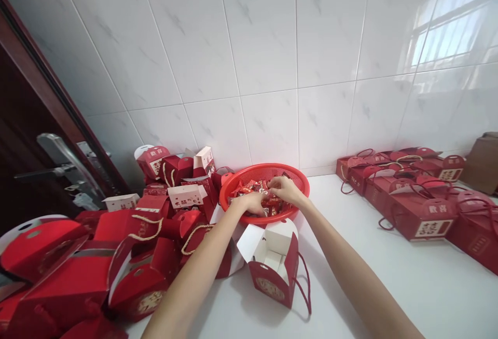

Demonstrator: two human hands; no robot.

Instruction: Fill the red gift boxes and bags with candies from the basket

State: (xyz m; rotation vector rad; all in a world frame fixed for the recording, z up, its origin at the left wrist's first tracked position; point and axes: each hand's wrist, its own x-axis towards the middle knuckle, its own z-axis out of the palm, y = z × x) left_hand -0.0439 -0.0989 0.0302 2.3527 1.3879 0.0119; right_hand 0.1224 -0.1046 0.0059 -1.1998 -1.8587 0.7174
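Note:
Both my hands reach into a round red plastic basket (302, 179) filled with small red-wrapped sweets (249, 188). My left hand (253, 203) is in the near left part of the basket, its fingers curled down among the sweets; what they hold is hidden. Over the right half, my right hand (287, 189) bends its fingers inward in a pinch, close to the left fingertips. Whatever lies in that pinch is too small to make out. Between my forearms, in front of the basket, a red gift box (272, 281) stands with its flaps up, white inside, a cord handle hanging at its right.
Many red boxes, several with open flaps, are heaped at the left (87, 271). Closed red boxes (414, 214) stand in rows at the right on the white table (350, 230). A brown carton (482, 162) is at the far right. Behind is a tiled wall (268, 58); a door handle (66, 157) juts in at left.

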